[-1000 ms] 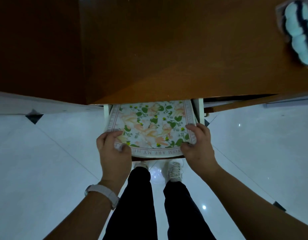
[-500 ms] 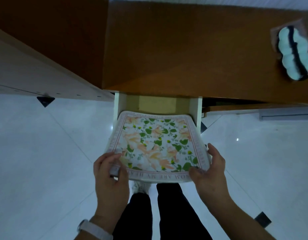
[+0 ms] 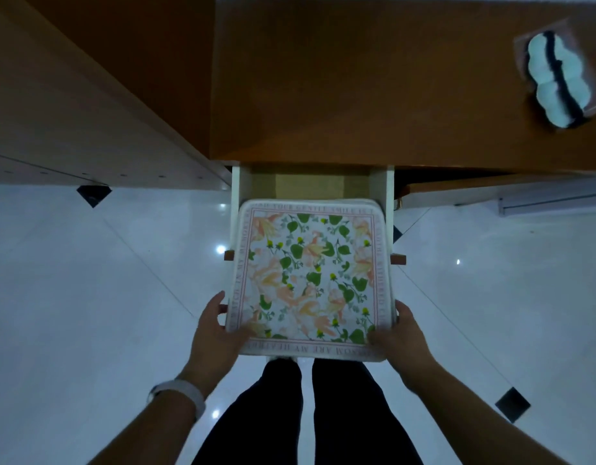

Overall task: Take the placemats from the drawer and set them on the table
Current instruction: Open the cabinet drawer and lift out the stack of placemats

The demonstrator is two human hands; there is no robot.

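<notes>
The placemats (image 3: 310, 280) are a stack of square mats with rounded corners; the top one is white, printed with orange flowers, green leaves and small yellow buds inside a pink border line and a band of lettering. More edges show beneath it along the sides. The stack is held roughly level above the open drawer (image 3: 237, 209), covering much of its white side walls; the pale bottom shows only at the far end. The drawer juts from under the brown wooden table (image 3: 357, 78). The left hand (image 3: 212, 333) and right hand (image 3: 402, 337) grip the near corners, thumbs on top.
</notes>
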